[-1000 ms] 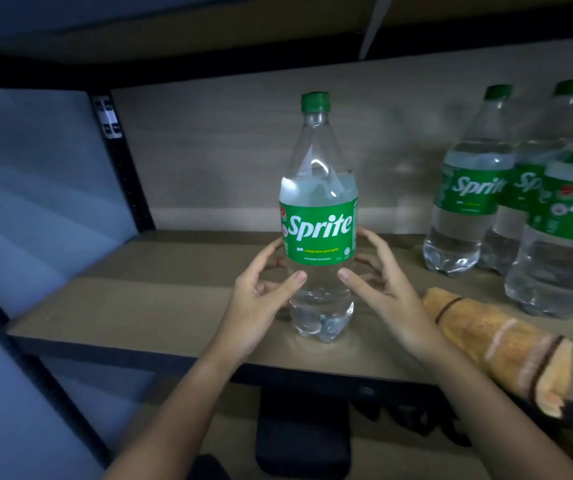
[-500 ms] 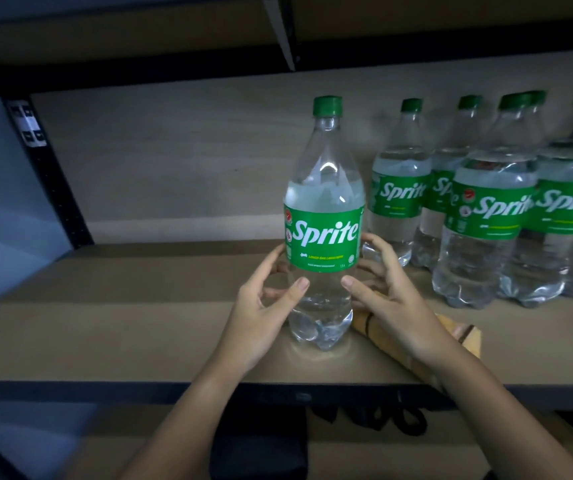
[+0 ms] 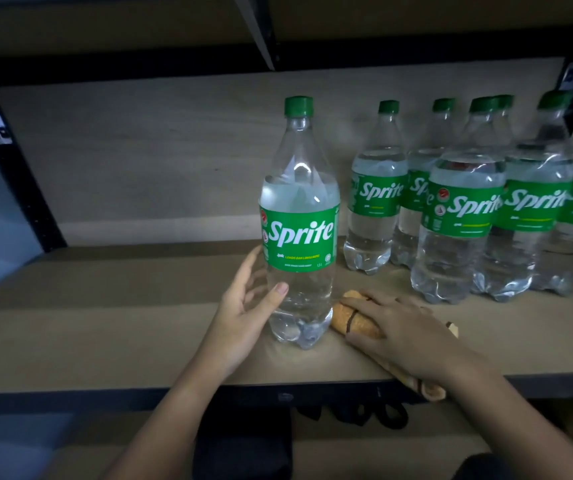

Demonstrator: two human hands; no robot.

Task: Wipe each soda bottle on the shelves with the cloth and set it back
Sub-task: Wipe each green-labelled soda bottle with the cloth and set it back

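A clear Sprite bottle (image 3: 299,233) with a green cap and label stands upright near the shelf's front edge. My left hand (image 3: 243,317) cups its lower left side, thumb tip touching the front and fingers fairly straight along the side. Just right of the bottle's base lies a rolled tan cloth with dark stripes (image 3: 350,320). My right hand (image 3: 402,334) lies over the cloth, fingers on its far side and thumb on the near side, gripping it.
Several more Sprite bottles (image 3: 458,216) stand grouped at the back right of the wooden shelf (image 3: 105,323). A black upright post (image 3: 11,174) frames the left end. Another shelf board sits close overhead. Dark objects lie on the level below.
My right hand left the bottle and dropped onto the rolled cloth. My left hand stayed by the bottle. The view shifted right, showing more bottles.
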